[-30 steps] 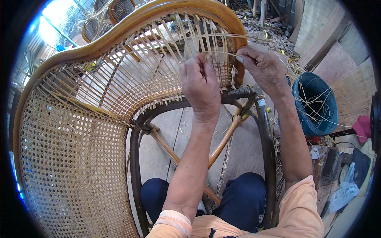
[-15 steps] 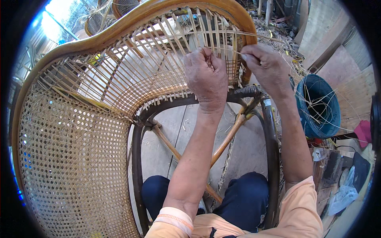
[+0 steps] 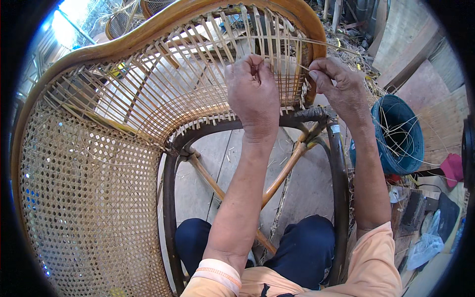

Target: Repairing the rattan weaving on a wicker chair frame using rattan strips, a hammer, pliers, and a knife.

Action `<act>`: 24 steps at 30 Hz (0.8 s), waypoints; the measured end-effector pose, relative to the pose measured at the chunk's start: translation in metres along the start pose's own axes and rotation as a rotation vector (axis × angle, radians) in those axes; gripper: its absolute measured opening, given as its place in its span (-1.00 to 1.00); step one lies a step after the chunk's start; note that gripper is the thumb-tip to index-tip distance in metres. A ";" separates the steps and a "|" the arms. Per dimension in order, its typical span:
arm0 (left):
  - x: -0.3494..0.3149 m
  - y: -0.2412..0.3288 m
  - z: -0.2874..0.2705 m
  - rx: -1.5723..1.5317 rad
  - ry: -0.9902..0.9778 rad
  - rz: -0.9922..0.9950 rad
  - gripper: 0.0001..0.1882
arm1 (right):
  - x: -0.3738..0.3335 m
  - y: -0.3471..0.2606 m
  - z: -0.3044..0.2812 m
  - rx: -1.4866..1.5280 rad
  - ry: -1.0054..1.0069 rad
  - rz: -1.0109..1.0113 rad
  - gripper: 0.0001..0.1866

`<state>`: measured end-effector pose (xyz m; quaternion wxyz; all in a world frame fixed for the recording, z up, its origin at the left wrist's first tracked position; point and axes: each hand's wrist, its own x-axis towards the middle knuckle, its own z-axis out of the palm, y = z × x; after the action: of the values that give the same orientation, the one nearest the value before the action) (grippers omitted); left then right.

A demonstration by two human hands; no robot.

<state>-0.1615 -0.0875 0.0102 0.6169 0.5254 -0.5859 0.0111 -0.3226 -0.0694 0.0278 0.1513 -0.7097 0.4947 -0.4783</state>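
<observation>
A rattan chair with a curved wooden rim [image 3: 316,42] stands before me, its side panel [image 3: 208,81] strung with pale cane strands and woven close along the lower part. My left hand [image 3: 253,96] is closed at the panel, thumb and forefinger pinched among the upright strands; its fingertips are partly hidden. Beside the rim at the right, my right hand [image 3: 341,89] pinches a thin cane strand [image 3: 303,67] between thumb and forefinger. This strand runs left across the uprights toward my left hand. Above both hands, a longer strand [image 3: 326,43] lies across the panel and sticks out past the rim.
Finished cane mesh [image 3: 94,198] fills the chair's back at the left. The dark seat frame [image 3: 339,183] surrounds my knees, with crossed rattan braces [image 3: 282,173] below. At the right stand a blue bucket [image 3: 378,148] with loose strands, a plastic bag [image 3: 425,247] and wooden boards [image 3: 440,119].
My right hand has moved slightly right and down, away from my left hand, still pinching the strand. The chair's rim has shifted a little to the right. My left hand stays at the panel.
</observation>
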 end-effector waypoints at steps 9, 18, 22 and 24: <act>-0.001 -0.004 -0.006 -0.161 -0.012 0.011 -0.94 | 0.002 -0.001 0.026 -0.066 0.194 -0.131 -0.91; 0.015 0.004 -0.022 -0.001 0.010 0.207 -0.85 | -0.007 -0.001 0.015 -0.094 0.153 -0.174 -0.84; 0.013 0.000 -0.020 0.185 -0.071 0.267 -0.79 | -0.008 0.007 0.022 -0.034 0.156 -0.144 -0.79; 0.012 -0.003 -0.019 0.199 -0.095 0.236 -0.79 | -0.008 0.008 0.025 0.017 0.175 -0.111 -0.78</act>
<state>-0.1424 -0.0835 0.0216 0.5278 0.5114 -0.6680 0.1168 -0.3072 -0.0729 0.0053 0.0868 -0.6902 0.4622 -0.5500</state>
